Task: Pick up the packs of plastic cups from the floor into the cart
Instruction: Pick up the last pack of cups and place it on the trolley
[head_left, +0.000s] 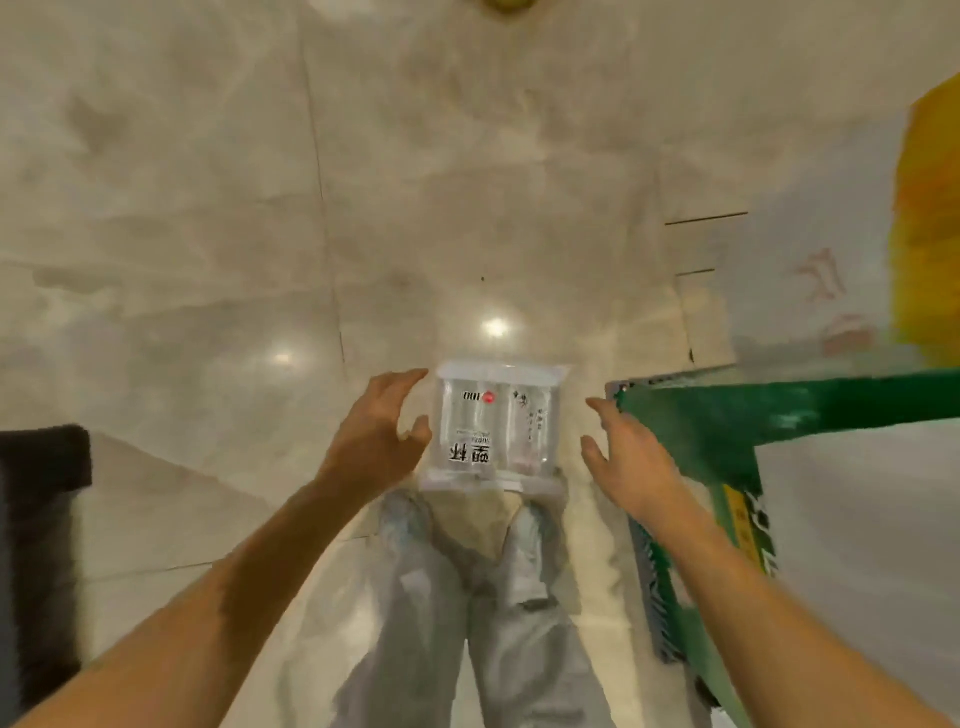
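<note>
1 clear pack (496, 423) of plastic cups lies on the pale tiled floor (208, 234), just ahead of the person's 2 feet and between the 2 hands. Through its wrap 2 side-by-side stacks of cups show, with black characters and a red dot printed on the film; how many cups are in it cannot be counted.

The left hand (374, 431) is beside the pack's left edge, fingers spread and curled; the thumb looks to be at the wrap, though contact is hard to judge. The right hand (631, 457) is a little apart from the pack's right side, fingers open and holding nothing.

The green cart (737, 415) stands on the right, cut off by the frame edge. Its inside is blurred and pale, so what it holds cannot be made out. A yellow shape (924, 223) beyond it is smeared by motion and cut off too. 1 dark object (41, 519) sits at the left edge, only partly in view. The legs (467, 597) wear light grey trousers; the shoes are mostly hidden under the pack's near edge.
</note>
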